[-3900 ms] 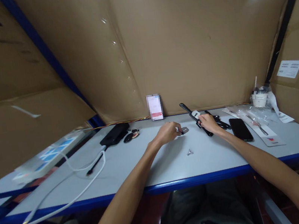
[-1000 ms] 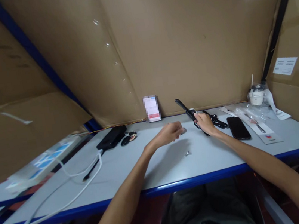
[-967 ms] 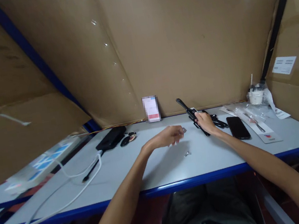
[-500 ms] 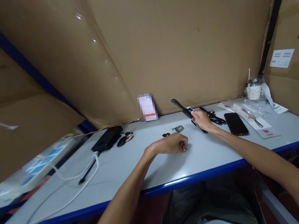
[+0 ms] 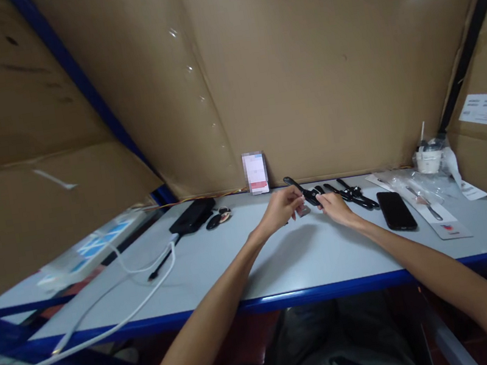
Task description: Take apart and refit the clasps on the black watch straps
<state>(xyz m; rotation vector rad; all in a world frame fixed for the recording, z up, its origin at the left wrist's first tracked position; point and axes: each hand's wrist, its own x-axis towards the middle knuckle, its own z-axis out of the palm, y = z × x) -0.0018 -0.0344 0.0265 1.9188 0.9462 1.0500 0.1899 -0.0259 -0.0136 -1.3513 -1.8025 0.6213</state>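
A black spokeshave (image 5: 311, 196) with two long handles is held just above the table, tilted, its far handle pointing up and left. My right hand (image 5: 335, 208) grips it from the right, with fingers closed about its near end. My left hand (image 5: 279, 206) is at the left side of its body, thumb and fingertips pinched together; whatever sits between them is too small to name. Under the left fingertips a slotted flat metal blade (image 5: 304, 211) lies on the table, partly covered.
Right of my hands lie more black spokeshaves (image 5: 356, 194), a dark phone (image 5: 396, 211) and a carded package (image 5: 452, 229). A lit phone (image 5: 255, 173) leans on the cardboard wall. Leftward are a black power bank (image 5: 191, 215), white cable (image 5: 166, 275) and power strip (image 5: 92, 249).
My left hand has risen from the tabletop and moved up to the spokeshave in my right hand. The view has tilted up and shifted left.
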